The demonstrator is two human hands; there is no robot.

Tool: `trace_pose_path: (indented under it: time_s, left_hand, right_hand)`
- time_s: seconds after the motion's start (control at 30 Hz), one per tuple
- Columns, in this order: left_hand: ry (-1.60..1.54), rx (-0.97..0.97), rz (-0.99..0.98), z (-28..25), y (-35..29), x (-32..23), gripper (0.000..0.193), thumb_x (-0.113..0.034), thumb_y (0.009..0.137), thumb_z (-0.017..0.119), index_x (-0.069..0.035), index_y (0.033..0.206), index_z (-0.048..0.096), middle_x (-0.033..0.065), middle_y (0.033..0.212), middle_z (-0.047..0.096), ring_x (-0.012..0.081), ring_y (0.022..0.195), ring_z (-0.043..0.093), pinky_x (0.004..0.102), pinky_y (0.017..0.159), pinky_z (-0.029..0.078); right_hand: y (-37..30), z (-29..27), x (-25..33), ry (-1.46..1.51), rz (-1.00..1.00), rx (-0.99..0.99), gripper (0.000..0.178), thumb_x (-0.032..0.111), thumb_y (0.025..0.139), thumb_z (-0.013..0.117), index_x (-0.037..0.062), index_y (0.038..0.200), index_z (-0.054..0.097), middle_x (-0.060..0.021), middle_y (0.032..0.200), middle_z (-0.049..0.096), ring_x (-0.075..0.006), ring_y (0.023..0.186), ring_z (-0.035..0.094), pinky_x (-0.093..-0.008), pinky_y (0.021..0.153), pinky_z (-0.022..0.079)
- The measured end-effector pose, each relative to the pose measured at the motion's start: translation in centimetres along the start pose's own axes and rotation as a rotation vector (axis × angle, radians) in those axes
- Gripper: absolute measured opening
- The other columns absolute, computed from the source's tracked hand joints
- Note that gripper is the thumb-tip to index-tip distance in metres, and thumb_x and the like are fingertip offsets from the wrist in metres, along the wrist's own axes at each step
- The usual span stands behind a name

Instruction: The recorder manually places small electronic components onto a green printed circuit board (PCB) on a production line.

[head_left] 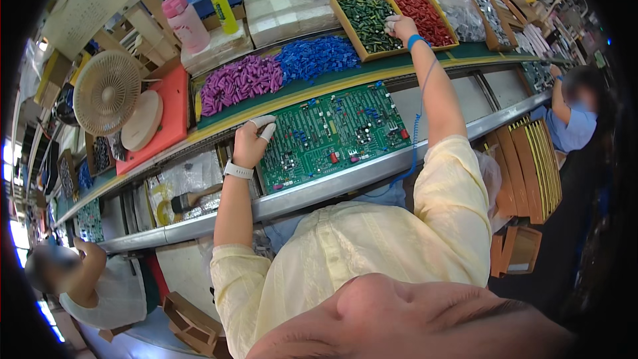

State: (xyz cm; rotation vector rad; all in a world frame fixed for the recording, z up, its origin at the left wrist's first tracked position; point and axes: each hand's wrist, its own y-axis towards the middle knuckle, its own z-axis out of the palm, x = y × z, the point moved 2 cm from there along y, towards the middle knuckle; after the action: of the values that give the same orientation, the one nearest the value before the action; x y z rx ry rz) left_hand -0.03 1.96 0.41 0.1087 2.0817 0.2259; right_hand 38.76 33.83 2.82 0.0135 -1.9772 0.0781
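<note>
A green circuit board (335, 134) populated with small parts lies on the rail line in front of me. My left hand (251, 141), with white covers on its fingertips and a white watch at the wrist, is at the board's far left corner. Its fingers are curled with thumb and forefinger close together; anything between them is too small to make out. My right hand (401, 29) reaches into the dark green cylindrical components (364, 18) in a divided yellow box (350, 41). Its fingers are bent down among them, and what they pinch is hidden. Red components (425, 16) fill the other compartment.
Purple parts (240, 85) and blue parts (318, 58) lie heaped behind the board. A metal rail (299, 199) runs along the near edge. A blue coiled cord (417, 133) hangs from my right wrist. A fan (107, 92) stands left. Other people sit at both sides.
</note>
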Motion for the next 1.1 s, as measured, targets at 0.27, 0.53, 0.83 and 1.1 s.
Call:
trace_pose_path:
  time_s: [0.27, 0.53, 0.83, 1.1]
  left_hand:
    - [0.153, 0.009, 0.266, -0.2, 0.9, -4.9, 0.024, -0.011, 0.077, 0.063, -0.005, 0.100, 0.061, 0.0127, 0.093, 0.062, 0.0240, 0.078, 0.061, 0.0318, 0.069, 0.048]
    - [0.058, 0.019, 0.207, 2.5, 1.1, -7.9, 0.040, -0.011, 0.071, 0.070, -0.007, 0.109, 0.059, 0.0107, 0.085, 0.061, 0.0197, 0.066, 0.058, 0.0300, 0.062, 0.048]
    - [0.200, -0.058, 0.207, 1.0, -2.0, -5.6, 0.023, -0.011, 0.072, 0.069, -0.004, 0.094, 0.064, 0.0111, 0.082, 0.062, 0.0229, 0.066, 0.060, 0.0309, 0.059, 0.048]
    - [0.009, 0.092, -0.086, 0.0, -3.9, -5.0, 0.021, -0.004, 0.079, 0.064, -0.002, 0.100, 0.062, 0.0072, 0.087, 0.063, 0.0107, 0.073, 0.059, 0.0246, 0.065, 0.048]
  right_hand:
    - [-11.5, 7.6, 6.1, 0.585, 0.141, 0.624, 0.032, 0.012, 0.091, 0.046, 0.0013, 0.121, 0.044, -0.0124, 0.103, 0.060, -0.0091, 0.072, 0.057, -0.0198, 0.058, 0.046]
    - [-22.8, 16.0, 7.4, 0.494, 0.239, 0.955, 0.029, 0.017, 0.089, 0.052, 0.0039, 0.115, 0.049, -0.0017, 0.083, 0.058, -0.0054, 0.060, 0.052, -0.0174, 0.048, 0.040]
    - [-26.2, 19.4, 7.2, 0.512, 0.191, 0.933, 0.034, 0.007, 0.084, 0.056, 0.0038, 0.116, 0.046, -0.0027, 0.089, 0.058, -0.0090, 0.069, 0.053, -0.0203, 0.055, 0.040]
    - [-27.4, 20.7, 7.3, 0.314, -0.051, 0.929, 0.039, 0.005, 0.080, 0.060, 0.0020, 0.116, 0.046, -0.0054, 0.091, 0.058, -0.0102, 0.068, 0.055, -0.0214, 0.056, 0.043]
